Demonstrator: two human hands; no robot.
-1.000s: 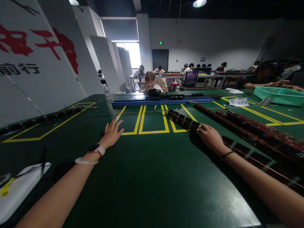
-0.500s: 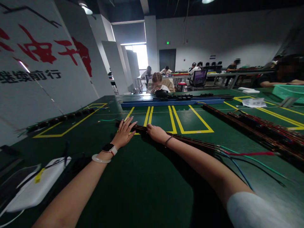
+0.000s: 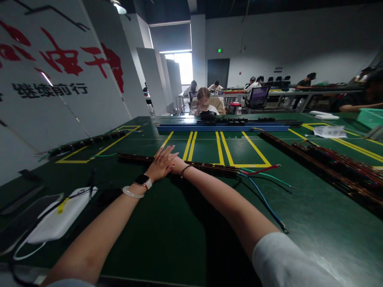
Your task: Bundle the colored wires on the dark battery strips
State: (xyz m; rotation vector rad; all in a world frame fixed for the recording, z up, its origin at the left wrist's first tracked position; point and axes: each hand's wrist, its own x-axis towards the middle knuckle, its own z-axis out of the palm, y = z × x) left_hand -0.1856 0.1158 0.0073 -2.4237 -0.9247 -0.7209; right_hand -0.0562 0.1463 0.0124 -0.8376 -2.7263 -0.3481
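A long dark bar with copper-coloured strips [image 3: 215,167] lies crosswise on the green table. Coloured wires run from its right end: a red wire [image 3: 263,169], a green wire [image 3: 272,177] and a blue wire [image 3: 259,191] with a ring terminal. My left hand [image 3: 161,164] rests over the bar with fingers stretched out, partly covering my other hand. My right hand [image 3: 178,165] is closed at the bar, its fingertips hidden behind the left. A thin green wire [image 3: 104,155] extends from the bar's left end.
Blue rails [image 3: 221,128] with black parts stand across the back. More dark bars with wires [image 3: 338,167] lie at right, and another row [image 3: 80,144] at far left. A white power bank-like case [image 3: 62,219] with cables is near my left arm. A person [image 3: 204,104] sits opposite.
The bar has slid left and turned more crosswise, its wires moving along. My right hand has moved left with it, coming up under my left hand. The view has shifted slightly.
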